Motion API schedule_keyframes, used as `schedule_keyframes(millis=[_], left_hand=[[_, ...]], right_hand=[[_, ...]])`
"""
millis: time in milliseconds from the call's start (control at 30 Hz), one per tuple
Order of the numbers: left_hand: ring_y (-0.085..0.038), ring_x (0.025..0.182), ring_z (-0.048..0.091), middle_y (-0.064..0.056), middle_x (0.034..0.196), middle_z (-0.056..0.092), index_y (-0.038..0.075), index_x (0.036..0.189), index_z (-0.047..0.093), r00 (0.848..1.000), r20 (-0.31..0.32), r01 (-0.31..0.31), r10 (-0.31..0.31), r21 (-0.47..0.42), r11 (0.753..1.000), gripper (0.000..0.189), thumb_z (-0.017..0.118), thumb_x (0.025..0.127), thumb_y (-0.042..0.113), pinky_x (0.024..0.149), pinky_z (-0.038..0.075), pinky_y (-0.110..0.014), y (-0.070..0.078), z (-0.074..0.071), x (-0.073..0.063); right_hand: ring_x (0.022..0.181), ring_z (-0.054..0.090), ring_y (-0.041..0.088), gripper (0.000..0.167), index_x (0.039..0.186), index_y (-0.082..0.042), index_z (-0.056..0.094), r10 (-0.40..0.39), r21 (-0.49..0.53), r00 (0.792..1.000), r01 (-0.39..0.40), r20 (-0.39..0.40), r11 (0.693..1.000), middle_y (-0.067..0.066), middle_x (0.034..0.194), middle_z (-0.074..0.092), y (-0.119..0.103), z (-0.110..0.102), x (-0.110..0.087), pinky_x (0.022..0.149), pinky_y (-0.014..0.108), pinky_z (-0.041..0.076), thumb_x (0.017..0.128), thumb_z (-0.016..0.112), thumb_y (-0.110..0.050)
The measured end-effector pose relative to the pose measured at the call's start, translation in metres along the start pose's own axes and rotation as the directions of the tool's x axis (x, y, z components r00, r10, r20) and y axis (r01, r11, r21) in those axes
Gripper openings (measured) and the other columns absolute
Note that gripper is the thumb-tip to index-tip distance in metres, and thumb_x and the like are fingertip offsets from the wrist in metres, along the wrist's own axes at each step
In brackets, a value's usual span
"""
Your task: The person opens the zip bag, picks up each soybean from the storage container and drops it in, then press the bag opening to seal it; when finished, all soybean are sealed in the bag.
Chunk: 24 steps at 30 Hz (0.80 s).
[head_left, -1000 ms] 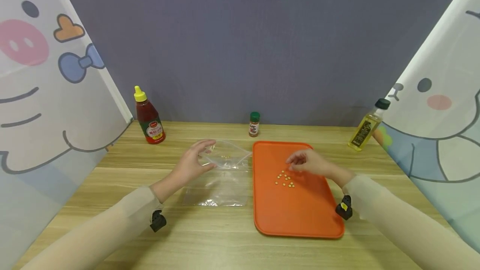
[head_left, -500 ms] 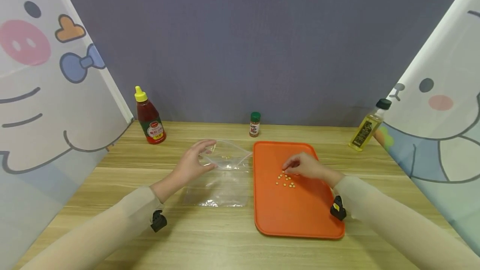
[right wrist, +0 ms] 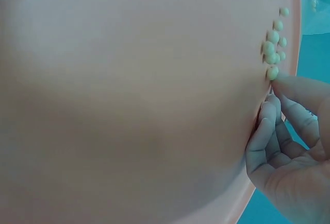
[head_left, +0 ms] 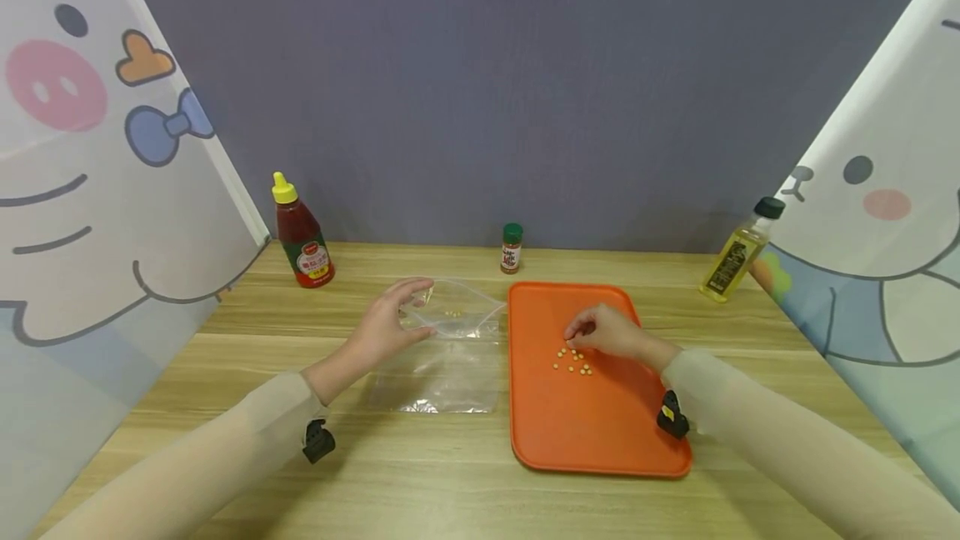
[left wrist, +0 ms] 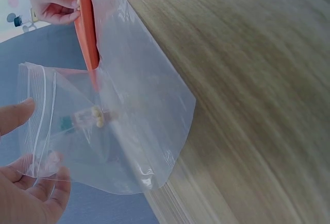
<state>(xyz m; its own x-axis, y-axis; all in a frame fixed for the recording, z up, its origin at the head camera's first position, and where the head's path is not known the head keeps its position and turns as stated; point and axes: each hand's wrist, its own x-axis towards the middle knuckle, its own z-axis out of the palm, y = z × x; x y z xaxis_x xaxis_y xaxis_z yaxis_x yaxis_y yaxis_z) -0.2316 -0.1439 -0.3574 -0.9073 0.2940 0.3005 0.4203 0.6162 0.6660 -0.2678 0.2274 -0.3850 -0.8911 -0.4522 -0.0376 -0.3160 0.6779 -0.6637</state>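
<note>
Left hand [head_left: 386,323], fingers spread, holds bag [head_left: 438,373] left of tray [head_left: 592,436]; right hand [head_left: 611,332], fingertips bunched, meets beads [right wrist: 268,48] on tray, pinch indiscernible.

Pale beads [right wrist: 269,48] beside right grip [right wrist: 291,154]

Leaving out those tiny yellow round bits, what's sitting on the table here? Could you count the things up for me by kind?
Bottles: 2
Small jar: 1
Orange tray: 1
Clear plastic bag: 1
Total: 5
</note>
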Motion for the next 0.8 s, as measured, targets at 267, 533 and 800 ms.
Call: schedule_keyframes(millis=[267, 533, 800], left_hand=[[-0.032, 0.110, 0.062, -0.013, 0.144, 0.048, 0.006, 0.139, 0.049, 1.000, -0.001, 0.000, 0.000, -0.003, 1.000, 0.074, 0.083, 0.073, 0.007, 0.092, 0.053, -0.049, 0.0001, 0.0005, -0.0008], [-0.036, 0.111, 0.061, -0.014, 0.143, 0.048, 0.005, 0.139, 0.049, 1.000, 0.001, 0.001, -0.001, -0.016, 1.000, 0.074, 0.082, 0.072, 0.005, 0.093, 0.052, -0.052, -0.0010, 0.0020, 0.0000], [-0.036, 0.111, 0.061, -0.014, 0.143, 0.049, 0.004, 0.139, 0.048, 1.000, 0.004, 0.003, -0.003, -0.018, 1.000, 0.074, 0.082, 0.073, 0.005, 0.093, 0.052, -0.052, -0.0006, 0.0038, 0.0016]], right_hand=[[0.071, 0.056, 0.011, 0.004, 0.087, -0.004, 0.072, 0.025, -0.009, 1.000, -0.025, 0.002, 1.000, 0.003, 0.082, 0.071, 0.0010, 0.0018, 0.0000, 0.062, 0.021, 0.048, 0.085, 0.073, -0.007], [0.067, 0.055, 0.009, 0.010, 0.092, 0.001, 0.072, 0.034, 0.050, 0.999, -0.033, -0.023, 0.998, 0.008, 0.084, 0.071, 0.0026, -0.0004, -0.0021, 0.057, 0.022, 0.048, 0.087, 0.070, -0.007], [0.064, 0.056, 0.014, 0.014, 0.097, 0.006, 0.069, 0.097, 0.162, 0.994, -0.088, -0.046, 0.983, 0.009, 0.075, 0.065, -0.0037, -0.0059, -0.0032, 0.053, 0.031, 0.054, 0.090, 0.066, -0.006]])
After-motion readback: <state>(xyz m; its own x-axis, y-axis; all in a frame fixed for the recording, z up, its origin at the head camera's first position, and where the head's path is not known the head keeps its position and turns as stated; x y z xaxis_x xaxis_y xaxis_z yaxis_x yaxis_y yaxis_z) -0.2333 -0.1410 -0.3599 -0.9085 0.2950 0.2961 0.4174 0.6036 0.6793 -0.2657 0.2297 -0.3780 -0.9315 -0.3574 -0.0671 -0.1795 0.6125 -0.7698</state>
